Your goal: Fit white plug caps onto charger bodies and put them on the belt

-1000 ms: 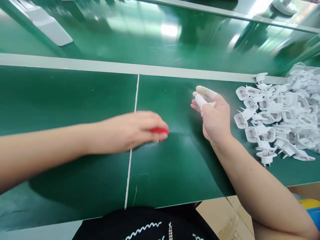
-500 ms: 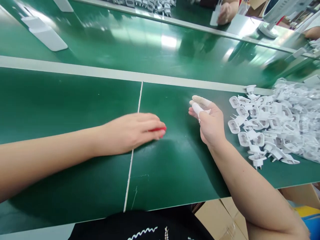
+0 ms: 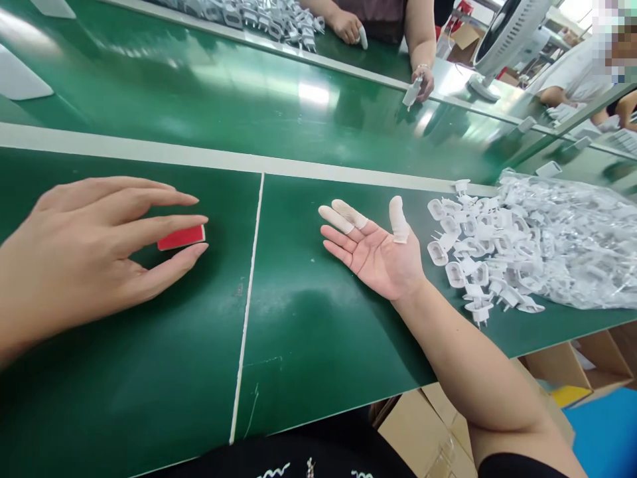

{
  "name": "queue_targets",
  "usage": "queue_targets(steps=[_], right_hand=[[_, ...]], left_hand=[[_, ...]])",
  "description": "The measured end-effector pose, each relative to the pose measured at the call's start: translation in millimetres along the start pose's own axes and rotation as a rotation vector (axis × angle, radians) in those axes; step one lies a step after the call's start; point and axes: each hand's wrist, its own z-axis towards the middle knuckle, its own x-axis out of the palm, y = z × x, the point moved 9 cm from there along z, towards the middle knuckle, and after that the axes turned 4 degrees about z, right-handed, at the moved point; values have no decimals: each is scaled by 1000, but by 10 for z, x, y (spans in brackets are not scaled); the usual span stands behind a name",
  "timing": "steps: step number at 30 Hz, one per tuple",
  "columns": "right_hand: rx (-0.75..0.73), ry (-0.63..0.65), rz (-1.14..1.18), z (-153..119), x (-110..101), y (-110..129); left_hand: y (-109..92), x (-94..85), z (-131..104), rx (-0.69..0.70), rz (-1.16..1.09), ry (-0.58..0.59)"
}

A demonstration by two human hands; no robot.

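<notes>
On the left of the green table, my left hand (image 3: 104, 242) has its fingers spread over a small red block (image 3: 183, 236) with a pale edge. The block lies between thumb and forefinger, partly hidden by them; no firm grip shows. Palm up, my right hand (image 3: 381, 255) is open right of the white dividing line. It wears white finger cots (image 3: 399, 220) on the thumb and two fingers, and holds nothing. To its right lies a heap of white plug pieces (image 3: 468, 249), with prongs showing on some.
A clear plastic bag (image 3: 592, 245) of white pieces sits beside the heap. Beyond a pale strip (image 3: 209, 161) runs a glossy green belt with a white adapter (image 3: 22, 76). Opposite, a co-worker's hand (image 3: 424, 85) holds a white piece. Cardboard boxes (image 3: 423, 431) stand below the table edge.
My left hand has moved left across the white line, and the red block is now there too. Its fingers have spread. My right hand has opened, thumb out. The camera view has shifted.
</notes>
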Motion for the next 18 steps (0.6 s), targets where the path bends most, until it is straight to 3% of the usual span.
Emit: queue_targets(steps=[2, 4, 8, 11, 13, 18], right_hand=[[23, 1, 47, 3, 14, -25], [31, -14, 77, 15, -11, -44], [19, -34, 141, 26, -70, -60], [16, -46, 169, 8, -90, -66], [32, -52, 158, -5, -92, -81], [99, -73, 212, -17, -106, -143]], left_hand=[[-158, -14, 6, 131, 47, -73], [-212, 27, 20, 169, 44, -70], [-143, 123, 51, 75, 4, 13], [-118, 73, 47, 13, -13, -20], [-60, 23, 32, -82, -39, -53], [350, 41, -92, -557, -331, -99]])
